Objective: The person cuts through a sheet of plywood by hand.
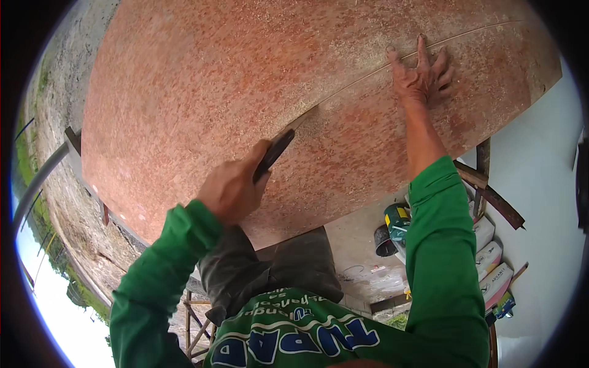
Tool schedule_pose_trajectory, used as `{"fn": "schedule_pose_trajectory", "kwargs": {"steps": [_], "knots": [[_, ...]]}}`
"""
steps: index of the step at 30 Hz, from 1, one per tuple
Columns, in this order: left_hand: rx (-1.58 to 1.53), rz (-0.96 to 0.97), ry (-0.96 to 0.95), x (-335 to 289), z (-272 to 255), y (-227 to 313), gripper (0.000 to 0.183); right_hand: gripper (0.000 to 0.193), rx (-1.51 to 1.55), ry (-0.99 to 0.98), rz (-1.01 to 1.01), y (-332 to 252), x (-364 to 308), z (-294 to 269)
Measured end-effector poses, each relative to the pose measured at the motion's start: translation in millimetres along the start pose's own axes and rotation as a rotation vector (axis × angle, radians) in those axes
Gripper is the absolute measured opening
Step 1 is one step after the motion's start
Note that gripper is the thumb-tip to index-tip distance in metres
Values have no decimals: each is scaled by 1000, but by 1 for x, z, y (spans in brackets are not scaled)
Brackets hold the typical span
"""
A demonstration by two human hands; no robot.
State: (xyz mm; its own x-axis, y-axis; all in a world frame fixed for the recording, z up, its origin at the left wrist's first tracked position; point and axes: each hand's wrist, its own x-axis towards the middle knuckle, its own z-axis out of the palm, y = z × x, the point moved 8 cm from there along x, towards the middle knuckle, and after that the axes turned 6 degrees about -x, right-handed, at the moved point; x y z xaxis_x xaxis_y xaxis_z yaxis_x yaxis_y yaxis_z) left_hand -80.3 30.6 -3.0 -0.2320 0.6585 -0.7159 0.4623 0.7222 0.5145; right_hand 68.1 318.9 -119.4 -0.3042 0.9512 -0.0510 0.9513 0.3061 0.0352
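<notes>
My left hand (230, 190) is closed round the dark handle of a handsaw (276, 152). Its narrow blade meets a large reddish-brown plywood sheet (202, 92), and the blade's lower part is hidden in or behind the wood. From the blade tip a thin curved line, apparently a cut, runs across the sheet to the upper right. My right hand (422, 78) rests on the sheet with fingers spread, beside and partly across that line. It holds nothing. Pale sawdust lies scattered along the line and over the surface.
Below the sheet's right edge are a green can (397, 222), a black bucket (384, 242) and several filled sacks (494, 283). Wooden timbers (491, 195) jut out near a pale wall (540, 159). A curved grey pipe (38, 178) stands at the left.
</notes>
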Motion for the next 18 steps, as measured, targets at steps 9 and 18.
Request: {"fn": "schedule_pose_trajectory", "kwargs": {"steps": [9, 18], "knots": [[-7, -142, -31, -119, -45, -15, 48, 77, -67, -61, 50, 22, -4, 3], [-3, 65, 70, 28, 1, -16, 41, 79, 6, -22, -19, -17, -10, -1]]}}
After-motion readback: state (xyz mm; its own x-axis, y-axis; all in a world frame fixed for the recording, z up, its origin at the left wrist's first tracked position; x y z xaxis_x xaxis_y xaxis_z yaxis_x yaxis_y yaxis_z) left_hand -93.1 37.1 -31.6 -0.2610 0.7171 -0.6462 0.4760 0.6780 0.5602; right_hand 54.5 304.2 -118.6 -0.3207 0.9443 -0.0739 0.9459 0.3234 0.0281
